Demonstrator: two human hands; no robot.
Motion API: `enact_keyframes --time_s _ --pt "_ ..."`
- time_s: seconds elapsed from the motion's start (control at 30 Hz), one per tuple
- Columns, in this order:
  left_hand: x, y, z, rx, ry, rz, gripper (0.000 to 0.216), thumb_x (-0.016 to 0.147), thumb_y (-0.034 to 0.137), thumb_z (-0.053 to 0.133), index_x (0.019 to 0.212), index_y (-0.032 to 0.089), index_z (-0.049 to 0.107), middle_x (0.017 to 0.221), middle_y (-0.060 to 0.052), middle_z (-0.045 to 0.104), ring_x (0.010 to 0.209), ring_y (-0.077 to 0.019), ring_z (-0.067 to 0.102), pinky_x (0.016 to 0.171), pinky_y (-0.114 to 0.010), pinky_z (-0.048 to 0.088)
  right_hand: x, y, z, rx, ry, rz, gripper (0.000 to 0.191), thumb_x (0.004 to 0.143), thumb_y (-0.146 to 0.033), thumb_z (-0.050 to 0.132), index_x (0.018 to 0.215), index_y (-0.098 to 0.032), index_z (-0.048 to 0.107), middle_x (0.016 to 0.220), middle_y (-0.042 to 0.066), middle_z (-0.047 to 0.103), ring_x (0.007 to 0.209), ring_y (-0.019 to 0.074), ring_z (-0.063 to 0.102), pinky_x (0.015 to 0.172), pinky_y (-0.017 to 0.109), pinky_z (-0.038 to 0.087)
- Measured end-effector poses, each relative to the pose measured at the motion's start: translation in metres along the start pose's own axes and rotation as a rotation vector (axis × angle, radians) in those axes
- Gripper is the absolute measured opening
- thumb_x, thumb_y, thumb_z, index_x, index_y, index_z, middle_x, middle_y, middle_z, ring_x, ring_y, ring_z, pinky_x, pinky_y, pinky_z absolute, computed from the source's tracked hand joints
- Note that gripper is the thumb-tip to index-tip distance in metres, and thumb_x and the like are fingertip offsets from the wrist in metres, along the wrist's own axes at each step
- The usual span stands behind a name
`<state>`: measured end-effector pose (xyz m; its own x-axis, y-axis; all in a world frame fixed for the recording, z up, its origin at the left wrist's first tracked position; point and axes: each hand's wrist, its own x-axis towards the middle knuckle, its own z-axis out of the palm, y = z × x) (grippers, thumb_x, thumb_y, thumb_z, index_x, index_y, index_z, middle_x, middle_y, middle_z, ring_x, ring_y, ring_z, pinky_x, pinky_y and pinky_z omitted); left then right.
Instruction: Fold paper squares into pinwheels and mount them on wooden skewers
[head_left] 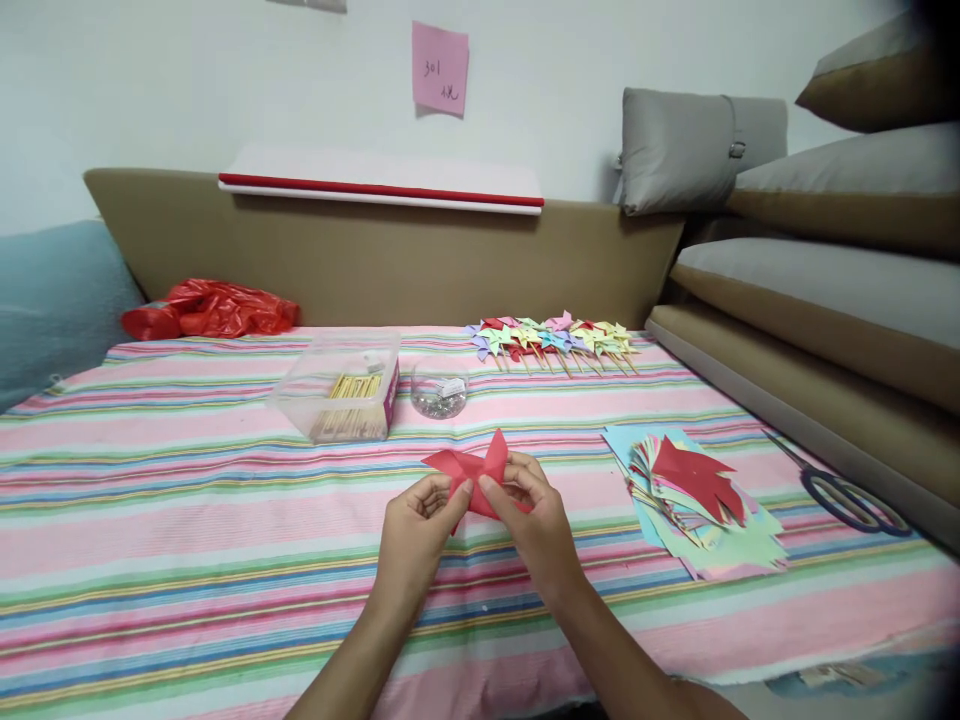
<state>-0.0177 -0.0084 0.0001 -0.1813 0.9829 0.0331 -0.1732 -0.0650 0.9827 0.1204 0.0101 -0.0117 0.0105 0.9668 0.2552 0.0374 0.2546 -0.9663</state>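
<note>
A red paper pinwheel (474, 468) is held between both hands above the striped cloth, its pointed blades folded toward the middle. My left hand (426, 508) is closed, with thumb and fingers pinching its left side. On the other side, my right hand (534, 500) grips the paper, the thumb pressed near the centre and the fingers behind it. Both thumb tips nearly meet at the middle. Whether a pin is in the paper cannot be seen. Just beyond the hands stands a round clear container (439, 392) of small shiny metal pieces.
A clear plastic box (337, 395) holds wooden sticks. Finished pinwheels (555, 338) on sticks lie at the back. Cut paper sheets (697, 500) are stacked at right beside scissors (847, 495). A red plastic bag (217, 308) lies back left; cushions (825, 290) border the right side.
</note>
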Motion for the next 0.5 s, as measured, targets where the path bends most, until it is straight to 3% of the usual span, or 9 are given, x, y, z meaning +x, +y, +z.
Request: enact_keyframes --time_s 0.13,0.23,0.37,0.5 --pt "0.015 0.01 -0.027 -0.036 0.134 0.069 0.031 0.069 0.037 0.085 0.064 0.018 0.062 0.06 0.005 0.052 0.058 -0.0108 0.045 0.056 -0.022 0.036 0.022 0.002 -0.001 -0.171 0.076 -0.109 0.039 0.101 -0.045 0.039 0.101 -0.021 0.07 0.113 0.01 0.067 0.108 0.0234 0.064 0.089 0.039 0.054" --pt "0.029 0.025 -0.057 -0.05 0.232 0.135 0.027 0.07 0.037 0.084 0.068 0.019 0.065 0.063 0.005 0.055 0.062 -0.0111 0.047 0.058 -0.022 0.037 0.059 0.004 0.003 -0.322 0.048 -0.192 0.033 0.099 -0.042 0.046 0.098 -0.019 0.069 0.107 0.01 0.068 0.102 0.0238 0.065 0.085 0.037 0.053" --pt "0.046 0.045 -0.092 -0.088 0.458 0.197 0.024 0.067 0.034 0.086 0.072 0.017 0.069 0.067 0.005 0.058 0.062 -0.0099 0.048 0.056 -0.021 0.036 0.128 0.008 0.033 -0.525 -0.144 -0.276 0.015 0.093 -0.026 0.056 0.092 -0.019 0.07 0.1 0.008 0.072 0.092 0.0202 0.066 0.084 0.034 0.052" --pt "0.058 0.055 -0.107 -0.299 0.646 0.173 0.03 0.058 0.025 0.091 0.077 0.016 0.07 0.073 0.004 0.063 0.064 -0.0093 0.053 0.056 -0.02 0.038 0.192 0.008 0.074 -0.806 -0.428 -0.323 0.008 0.092 -0.02 0.063 0.093 -0.017 0.071 0.101 0.006 0.072 0.097 0.0195 0.066 0.093 0.038 0.05"
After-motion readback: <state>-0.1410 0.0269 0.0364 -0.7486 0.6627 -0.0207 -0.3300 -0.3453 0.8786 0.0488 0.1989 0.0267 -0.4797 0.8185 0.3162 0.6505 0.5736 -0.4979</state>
